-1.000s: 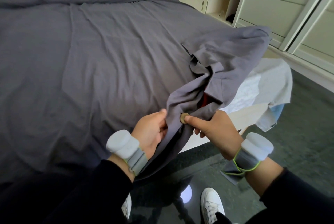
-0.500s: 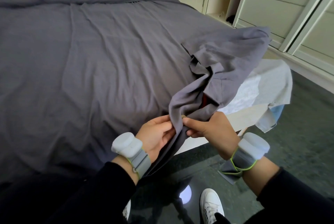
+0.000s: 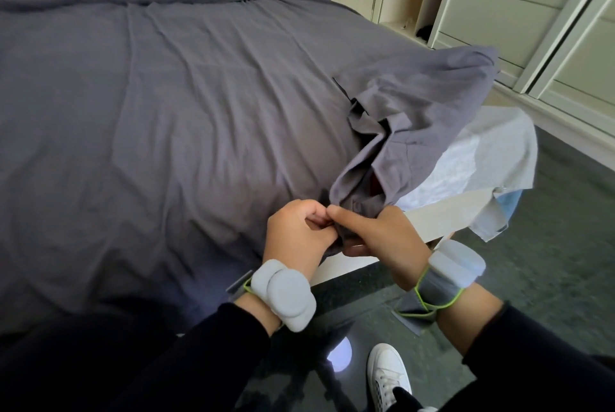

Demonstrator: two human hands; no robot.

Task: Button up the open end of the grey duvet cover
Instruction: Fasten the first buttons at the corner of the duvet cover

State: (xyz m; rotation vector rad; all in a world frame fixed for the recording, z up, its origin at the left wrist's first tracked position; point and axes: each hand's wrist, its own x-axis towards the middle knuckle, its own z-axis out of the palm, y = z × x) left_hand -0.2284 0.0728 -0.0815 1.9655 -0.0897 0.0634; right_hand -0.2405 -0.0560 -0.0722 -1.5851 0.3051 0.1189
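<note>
A wrinkled grey cotton duvet cover [image 3: 173, 105] lies spread over the bed. Its open end is at the near right corner, where the hem gapes and a bit of red shows inside. Beyond the cover's right edge stand cream wardrobe doors [image 3: 499, 5]. Under its lifted corner a white sheet [image 3: 492, 152] drapes the bed's corner, and below its near edge are a dark green floor [image 3: 565, 245] and a white sneaker [image 3: 387, 375]. Bunched cloth hides the spot between the hands, so no button can be made out. At the cover's open hem the left hand [image 3: 298, 233] and right hand [image 3: 382, 238] meet, fingers curled and pinching the grey fabric, thumbs nearly touching.
</note>
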